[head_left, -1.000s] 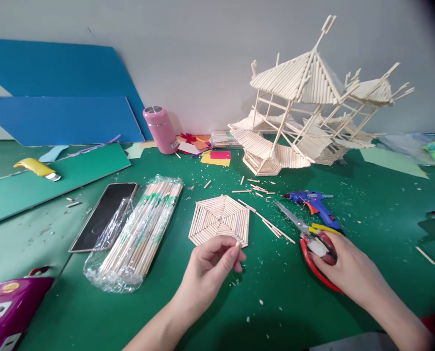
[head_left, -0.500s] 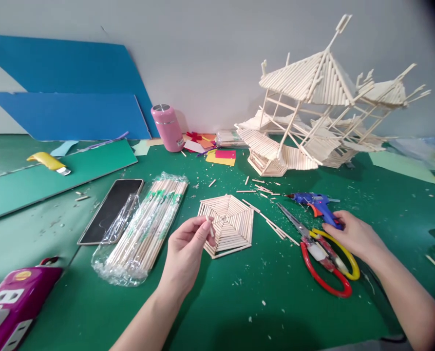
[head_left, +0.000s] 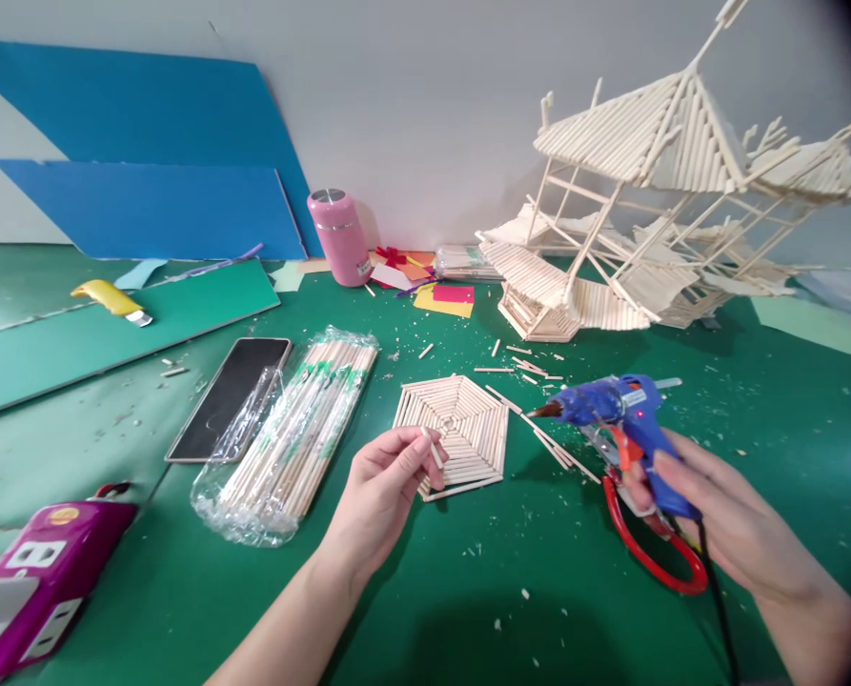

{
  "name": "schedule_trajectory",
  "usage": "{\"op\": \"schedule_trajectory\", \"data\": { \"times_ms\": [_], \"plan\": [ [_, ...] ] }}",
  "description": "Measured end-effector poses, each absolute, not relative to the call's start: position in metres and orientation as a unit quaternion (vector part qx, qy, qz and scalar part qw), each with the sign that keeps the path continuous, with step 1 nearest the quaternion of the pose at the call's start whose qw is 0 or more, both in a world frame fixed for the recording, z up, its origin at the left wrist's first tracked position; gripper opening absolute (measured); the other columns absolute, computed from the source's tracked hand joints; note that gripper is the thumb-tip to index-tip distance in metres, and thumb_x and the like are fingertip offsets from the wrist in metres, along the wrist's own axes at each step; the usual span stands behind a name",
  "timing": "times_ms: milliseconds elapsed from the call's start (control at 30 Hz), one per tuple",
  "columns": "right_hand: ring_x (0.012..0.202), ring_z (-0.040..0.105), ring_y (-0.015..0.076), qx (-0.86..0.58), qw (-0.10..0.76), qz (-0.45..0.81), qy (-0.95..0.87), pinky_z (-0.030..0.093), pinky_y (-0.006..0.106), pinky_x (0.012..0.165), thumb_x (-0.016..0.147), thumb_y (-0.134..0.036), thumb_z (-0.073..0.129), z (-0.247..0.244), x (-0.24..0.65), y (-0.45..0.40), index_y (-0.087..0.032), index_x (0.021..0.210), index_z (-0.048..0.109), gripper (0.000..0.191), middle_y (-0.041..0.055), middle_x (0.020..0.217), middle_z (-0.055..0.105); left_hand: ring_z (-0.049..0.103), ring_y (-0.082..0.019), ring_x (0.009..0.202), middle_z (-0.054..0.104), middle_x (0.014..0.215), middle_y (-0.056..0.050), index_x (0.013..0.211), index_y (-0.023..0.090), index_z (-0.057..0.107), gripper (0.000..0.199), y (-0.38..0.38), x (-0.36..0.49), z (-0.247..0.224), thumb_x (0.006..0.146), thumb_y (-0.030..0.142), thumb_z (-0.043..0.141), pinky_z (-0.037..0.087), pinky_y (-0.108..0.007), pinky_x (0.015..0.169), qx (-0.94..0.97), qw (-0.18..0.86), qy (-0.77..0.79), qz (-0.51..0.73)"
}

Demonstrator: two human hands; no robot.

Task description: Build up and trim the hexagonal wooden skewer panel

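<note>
Between the thumb and fingers of my left hand [head_left: 389, 481] is a short wooden stick [head_left: 432, 446]. It is held over the left edge of a hexagonal stick panel [head_left: 468, 429], which lies flat on the table. My right hand [head_left: 718, 505] is wrapped round the handle of a blue hot glue gun [head_left: 632, 414], raised above the table with its nozzle pointing left toward the panel. A finger lies by the orange trigger. Beneath the gun are scissors with a red handle loop [head_left: 654, 553], partly hidden by the gun and hand.
A model building of sticks [head_left: 632, 171] stands at back right. Left of the panel lie bagged sticks [head_left: 296, 433], a phone [head_left: 229, 395] and a purple power strip [head_left: 60, 572]. Loose sticks [head_left: 550, 443] are near the scissors. Behind stand a pink flask [head_left: 340, 238] and a yellow cutter [head_left: 111, 298].
My right hand has lifted the glue gun off the table and brought it nearer, over the scissors. My left hand still holds the short stick near the panel. The view has shifted slightly.
</note>
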State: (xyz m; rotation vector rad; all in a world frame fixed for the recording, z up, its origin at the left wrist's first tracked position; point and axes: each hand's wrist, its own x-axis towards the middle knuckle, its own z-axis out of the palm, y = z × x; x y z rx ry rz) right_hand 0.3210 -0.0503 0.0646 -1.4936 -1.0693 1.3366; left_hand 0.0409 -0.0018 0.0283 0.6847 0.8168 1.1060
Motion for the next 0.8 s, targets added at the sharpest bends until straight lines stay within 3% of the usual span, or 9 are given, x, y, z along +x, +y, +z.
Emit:
{"op": "schedule_trajectory", "data": {
  "times_ms": [133, 300, 533, 800],
  "plan": [
    [0.059, 0.052, 0.0136, -0.507, 0.402, 0.566, -0.511, 0.046, 0.024, 0.056, 0.086, -0.034, 0.050, 0.064, 0.295, -0.053, -0.024, 0.108, 0.048, 0.024, -0.0005, 0.066, 0.056, 0.054, -0.009, 0.056, 0.062, 0.065, -0.001, 0.078, 0.014, 0.067, 0.010, -0.001, 0.038, 0.027, 0.077, 0.023, 0.064, 0.041, -0.020, 0.057, 0.310, 0.713, 0.374, 0.506],
    [0.055, 0.048, 0.0117, -0.519, 0.404, 0.530, -0.535, 0.045, 0.023, 0.053, 0.087, -0.033, 0.049, 0.064, 0.268, -0.058, -0.025, 0.098, 0.050, 0.014, -0.0031, 0.063, 0.051, 0.052, -0.008, 0.056, 0.060, 0.060, 0.000, 0.076, 0.013, 0.068, 0.009, -0.002, 0.038, 0.027, 0.076, 0.022, 0.065, 0.040, -0.020, 0.059, 0.308, 0.707, 0.383, 0.508],
    [0.053, 0.047, 0.0130, -0.586, 0.381, 0.436, -0.567, 0.046, 0.023, 0.047, 0.087, -0.037, 0.048, 0.069, 0.246, -0.068, -0.025, 0.089, 0.051, 0.013, -0.0025, 0.059, 0.049, 0.050, -0.010, 0.060, 0.057, 0.057, -0.001, 0.066, 0.013, 0.066, 0.017, -0.003, 0.037, 0.029, 0.080, 0.022, 0.060, 0.039, -0.023, 0.062, 0.329, 0.718, 0.373, 0.486],
    [0.054, 0.053, 0.0139, -0.608, 0.336, 0.396, -0.601, 0.048, 0.022, 0.050, 0.087, -0.038, 0.047, 0.058, 0.251, -0.070, -0.024, 0.109, 0.050, 0.027, -0.0022, 0.060, 0.052, 0.049, -0.011, 0.062, 0.057, 0.060, -0.001, 0.065, 0.014, 0.068, 0.021, -0.007, 0.037, 0.027, 0.082, 0.022, 0.058, 0.038, -0.024, 0.064, 0.340, 0.725, 0.363, 0.477]
  ]
}}
